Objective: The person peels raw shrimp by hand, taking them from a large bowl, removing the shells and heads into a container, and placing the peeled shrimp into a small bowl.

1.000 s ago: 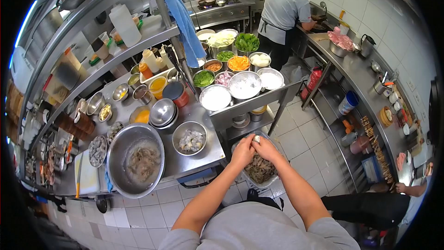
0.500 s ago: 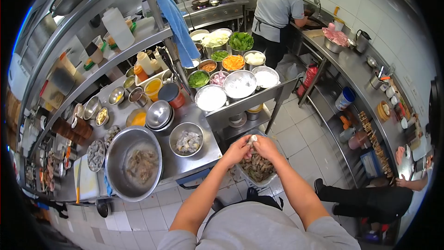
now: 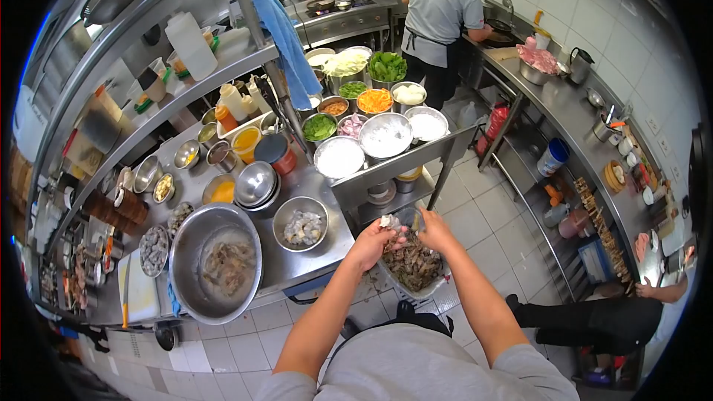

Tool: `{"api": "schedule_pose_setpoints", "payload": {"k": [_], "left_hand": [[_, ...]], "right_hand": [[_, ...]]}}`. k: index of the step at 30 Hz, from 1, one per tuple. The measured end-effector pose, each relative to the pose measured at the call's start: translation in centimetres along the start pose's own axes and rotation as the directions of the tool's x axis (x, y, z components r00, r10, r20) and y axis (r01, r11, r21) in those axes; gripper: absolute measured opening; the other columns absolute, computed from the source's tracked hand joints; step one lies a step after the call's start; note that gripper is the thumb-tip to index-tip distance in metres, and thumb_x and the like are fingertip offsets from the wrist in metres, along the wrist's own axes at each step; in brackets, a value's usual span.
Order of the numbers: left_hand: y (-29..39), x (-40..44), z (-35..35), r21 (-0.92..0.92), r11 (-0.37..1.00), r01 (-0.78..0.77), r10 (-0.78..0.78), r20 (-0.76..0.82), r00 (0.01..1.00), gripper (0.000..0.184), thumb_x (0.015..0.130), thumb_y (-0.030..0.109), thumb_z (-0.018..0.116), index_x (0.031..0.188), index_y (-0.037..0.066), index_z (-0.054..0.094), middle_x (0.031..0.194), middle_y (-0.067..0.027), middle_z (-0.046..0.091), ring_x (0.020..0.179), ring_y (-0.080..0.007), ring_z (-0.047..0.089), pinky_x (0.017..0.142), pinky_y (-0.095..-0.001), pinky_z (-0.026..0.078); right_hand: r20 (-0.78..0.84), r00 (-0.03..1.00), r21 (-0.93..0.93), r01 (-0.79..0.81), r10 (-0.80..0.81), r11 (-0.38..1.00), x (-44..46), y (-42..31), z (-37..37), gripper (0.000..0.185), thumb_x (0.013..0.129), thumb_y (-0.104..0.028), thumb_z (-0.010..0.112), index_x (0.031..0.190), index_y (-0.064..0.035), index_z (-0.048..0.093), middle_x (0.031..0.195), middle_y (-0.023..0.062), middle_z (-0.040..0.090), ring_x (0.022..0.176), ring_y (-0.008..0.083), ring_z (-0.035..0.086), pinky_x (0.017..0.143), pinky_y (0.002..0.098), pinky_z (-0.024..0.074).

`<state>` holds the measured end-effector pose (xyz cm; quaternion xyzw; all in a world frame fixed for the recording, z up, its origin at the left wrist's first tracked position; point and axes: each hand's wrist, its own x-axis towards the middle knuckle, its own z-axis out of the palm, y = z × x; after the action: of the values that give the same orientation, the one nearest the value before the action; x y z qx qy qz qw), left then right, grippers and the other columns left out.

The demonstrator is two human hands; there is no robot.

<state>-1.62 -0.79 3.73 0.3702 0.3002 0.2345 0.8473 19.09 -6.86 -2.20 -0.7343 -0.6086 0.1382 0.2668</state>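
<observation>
My left hand [image 3: 371, 242] is closed on a pale peeled shrimp [image 3: 389, 221], which shows at the fingertips. Just to its right, my right hand [image 3: 435, 233] is pinched; whatever sits between its fingers is too small to make out. Both hands are above a clear plastic tub [image 3: 444, 278] filled with brownish shrimp shells [image 3: 413, 263]. On the steel table to the left, a bowl [image 3: 279, 240] contains peeled grey-white shrimp [image 3: 303, 227]. Farther left, a large steel basin [image 3: 251, 289] holds a clump of brown, unpeeled-looking shrimp [image 3: 229, 266].
Ingredient pots, including carrot strips [image 3: 375, 101] and leafy greens [image 3: 388, 67], stand ahead. A metal shelf rack [image 3: 178, 89] rises at left. One co-worker [image 3: 444, 7] stands at the far counter; another person's dark-trousered leg [image 3: 572, 319] is at right.
My hands have moved apart. The left, with the shrimp, has shifted left toward the steel bowl and turned partly palm-up; the right has drawn slightly right.
</observation>
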Motion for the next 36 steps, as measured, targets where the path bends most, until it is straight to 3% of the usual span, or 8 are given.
{"api": "schedule_pose_setpoints", "payload": {"k": [5, 9, 17, 20, 25, 30, 33, 36], "left_hand": [[-1.6, 1.9, -0.8, -0.037, 0.991, -0.126, 0.122, -0.104, 0.987, 0.025, 0.093, 0.002, 0.059, 0.116, 0.006, 0.053, 0.099, -0.0044, 0.064, 0.086, -0.014, 0.062, 0.076, -0.0277, 0.051], [-1.9, 2.2, 0.2, 0.145, 0.958, -0.246, 0.267, -0.158, 0.951, 0.03, 0.09, 0.006, 0.066, 0.118, 0.005, 0.055, 0.101, -0.0025, 0.063, 0.086, -0.0127, 0.06, 0.077, -0.0285, 0.049], [-1.1, 1.8, -1.8, 0.719, 0.671, -0.18, 0.266, -0.007, 0.964, 0.03, 0.085, 0.014, 0.071, 0.11, 0.002, 0.061, 0.091, -0.0062, 0.068, 0.081, -0.0142, 0.062, 0.074, -0.0307, 0.05], [-1.5, 1.2, -1.3, 0.883, 0.456, -0.114, 0.317, -0.041, 0.947, 0.03, 0.083, 0.018, 0.072, 0.106, 0.002, 0.061, 0.085, -0.0113, 0.068, 0.077, -0.0195, 0.065, 0.071, -0.034, 0.051], [-3.2, 0.4, -0.5, 0.945, 0.327, -0.015, 0.426, -0.133, 0.895, 0.029, 0.081, 0.022, 0.07, 0.101, 0.002, 0.061, 0.081, -0.0184, 0.067, 0.078, -0.0348, 0.066, 0.069, -0.0422, 0.05], [-2.1, -1.6, -1.8, 0.922, 0.375, 0.094, 0.343, -0.233, 0.91, 0.028, 0.084, 0.022, 0.068, 0.103, 0.003, 0.059, 0.083, -0.0157, 0.069, 0.079, -0.0319, 0.068, 0.069, -0.0409, 0.052], [-1.7, -2.9, -4.4, 0.513, 0.857, 0.037, 0.079, -0.202, 0.976, 0.025, 0.091, 0.021, 0.064, 0.108, 0.004, 0.056, 0.095, -0.0101, 0.07, 0.084, -0.0243, 0.069, 0.071, -0.0352, 0.054], [-0.4, -5.0, -5.1, 0.068, 0.995, 0.079, -0.071, -0.123, 0.99, 0.023, 0.099, 0.02, 0.057, 0.117, 0.006, 0.051, 0.111, -0.0084, 0.066, 0.096, -0.0212, 0.066, 0.081, -0.032, 0.055]], "right_hand": [[-0.112, 0.991, 0.336, 0.108, -0.074, 0.936, -0.6, -0.2, 1.1, 0.05, 0.09, -0.015, 0.056, 0.138, -0.0026, 0.048, 0.114, 0.0131, 0.065, 0.111, 0.031, 0.06, 0.096, 0.0385, 0.0462], [0.444, 0.895, 0.842, -0.407, -0.028, 0.354, -2.0, -2.9, -0.4, 0.027, 0.102, -0.02, 0.047, 0.12, -0.0028, 0.058, 0.106, 0.0038, 0.064, 0.093, 0.0117, 0.06, 0.083, 0.0278, 0.0482], [0.06, 0.996, 0.436, -0.086, 0.067, 0.896, -2.6, -2.5, 0.1, 0.021, 0.097, -0.019, 0.054, 0.095, -0.0003, 0.063, 0.074, 0.0089, 0.065, 0.069, 0.0183, 0.062, 0.066, 0.0336, 0.0495], [-0.027, 0.997, 0.29, -0.063, 0.074, 0.955, -2.6, -3.3, 0.1, 0.021, 0.094, -0.02, 0.056, 0.1, -0.0017, 0.065, 0.092, 0.0209, 0.067, 0.086, 0.0412, 0.063, 0.076, 0.0469, 0.0494], [-0.137, 0.987, 0.181, -0.06, 0.086, 0.982, -2.1, -3.5, 2.4, 0.021, 0.093, -0.021, 0.057, 0.099, -0.0026, 0.065, 0.095, 0.0209, 0.067, 0.089, 0.0429, 0.063, 0.077, 0.0498, 0.0487], [-0.166, 0.955, 0.146, -0.224, 0.247, 0.964, -1.2, 1.0, 4.2, 0.021, 0.091, -0.022, 0.059, 0.099, -0.0038, 0.067, 0.098, 0.0204, 0.068, 0.09, 0.0438, 0.062, 0.078, 0.05, 0.0488], [0.115, 0.931, 0.065, -0.355, 0.347, 0.932, -1.3, 4.4, 2.7, 0.026, 0.089, -0.02, 0.061, 0.108, -0.0033, 0.067, 0.103, 0.0213, 0.068, 0.094, 0.0419, 0.063, 0.082, 0.0478, 0.0504], [0.01, 1.0, -0.014, 0.012, -0.012, 1.0, -3.0, 6.2, 4.3, 0.046, 0.086, -0.012, 0.065, 0.13, -0.0004, 0.056, 0.113, 0.0201, 0.067, 0.099, 0.0343, 0.066, 0.089, 0.0408, 0.0517]]}}
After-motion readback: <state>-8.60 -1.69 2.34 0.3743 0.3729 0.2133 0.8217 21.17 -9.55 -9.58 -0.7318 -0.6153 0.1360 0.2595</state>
